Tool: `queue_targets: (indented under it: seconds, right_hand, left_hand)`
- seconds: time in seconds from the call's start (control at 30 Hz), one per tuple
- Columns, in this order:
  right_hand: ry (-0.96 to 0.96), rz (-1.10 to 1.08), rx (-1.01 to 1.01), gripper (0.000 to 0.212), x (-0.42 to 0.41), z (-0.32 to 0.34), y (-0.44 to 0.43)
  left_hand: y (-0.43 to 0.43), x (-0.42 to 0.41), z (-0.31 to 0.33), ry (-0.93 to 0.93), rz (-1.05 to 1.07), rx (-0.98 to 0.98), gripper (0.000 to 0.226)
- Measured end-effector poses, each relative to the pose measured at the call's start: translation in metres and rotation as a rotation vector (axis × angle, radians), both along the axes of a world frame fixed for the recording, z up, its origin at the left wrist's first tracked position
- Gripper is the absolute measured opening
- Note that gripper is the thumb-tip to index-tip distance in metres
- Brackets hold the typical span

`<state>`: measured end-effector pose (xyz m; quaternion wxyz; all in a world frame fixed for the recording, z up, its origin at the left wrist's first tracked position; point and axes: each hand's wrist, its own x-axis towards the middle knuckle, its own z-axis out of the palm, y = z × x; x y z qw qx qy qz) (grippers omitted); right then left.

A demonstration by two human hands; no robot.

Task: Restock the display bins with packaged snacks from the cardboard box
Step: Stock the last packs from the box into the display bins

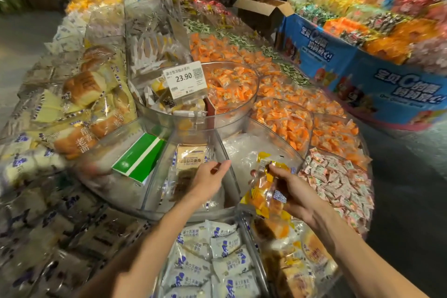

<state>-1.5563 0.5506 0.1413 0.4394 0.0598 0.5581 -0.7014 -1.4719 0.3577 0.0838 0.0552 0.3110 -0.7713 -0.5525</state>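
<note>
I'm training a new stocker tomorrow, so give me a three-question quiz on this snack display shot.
1. What grips the orange-yellow snack packs? A) left hand B) right hand C) neither
2. True or false: the price tag reads 32.90.
3. Fill in: the flat box lying left of the left hand is ____ and white.
Key: 1 B; 2 false, it reads 23.90; 3 green.
</note>
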Motion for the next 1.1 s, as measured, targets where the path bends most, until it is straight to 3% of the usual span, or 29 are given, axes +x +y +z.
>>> queue_targets:
  seconds: [0.07, 0.13, 0.23, 0.33, 0.43, 0.53, 0.6, 0.67, 0.73, 0.83, 0.9, 1.1]
  right_hand:
    - [0.049, -0.003, -0.025, 0.025, 0.005, 0.011, 0.003]
    - [0.118, -0.006, -0.026, 0.028, 0.011, 0.021, 0.009]
    - [0.238, 0.038, -0.037, 0.027, 0.017, 0.029, 0.024]
    - [0.321, 0.044, -0.022, 0.035, 0.018, 0.034, 0.048]
    - [0.307, 0.043, 0.079, 0.067, 0.008, 0.030, 0.082]
    - [0.093, 0.091, 0.156, 0.104, -0.010, 0.020, 0.116]
    - [0.046, 0.200, 0.142, 0.099, -0.019, 0.017, 0.128]
    - [0.088, 0.321, 0.147, 0.078, -0.027, 0.008, 0.134]
    - [0.134, 0.329, 0.153, 0.075, -0.036, -0.013, 0.142]
    - [0.227, 0.339, 0.266, 0.063, -0.046, -0.041, 0.156]
    - [0.265, 0.452, 0.304, 0.048, -0.052, -0.061, 0.164]
    - [0.359, 0.753, 0.393, 0.049, -0.051, -0.109, 0.173]
  left_hand:
    - [0.022, 0.006, 0.027, 0.003, -0.159, 0.262, 0.044]
    - [0.040, 0.012, 0.044, 0.002, -0.298, 0.384, 0.035]
    - [0.060, 0.014, 0.058, 0.055, -0.451, 0.420, 0.016]
    - [0.077, 0.011, 0.063, 0.169, -0.429, 0.320, 0.017]
    - [0.087, 0.005, 0.059, 0.288, -0.379, 0.042, 0.025]
    - [0.097, 0.005, 0.049, 0.451, -0.452, -0.466, 0.033]
    - [0.104, 0.003, 0.039, 0.627, -0.559, -0.869, 0.030]
    - [0.112, 0.001, 0.022, 0.684, -0.641, -1.108, 0.028]
    - [0.128, 0.007, 0.003, 0.601, -0.645, -1.024, 0.039]
    - [0.160, 0.027, -0.026, 0.376, -0.419, -0.534, 0.065]
    - [0.180, 0.037, -0.048, 0.279, -0.334, -0.355, 0.069]
    - [0.228, 0.051, -0.098, 0.189, -0.148, -0.309, 0.072]
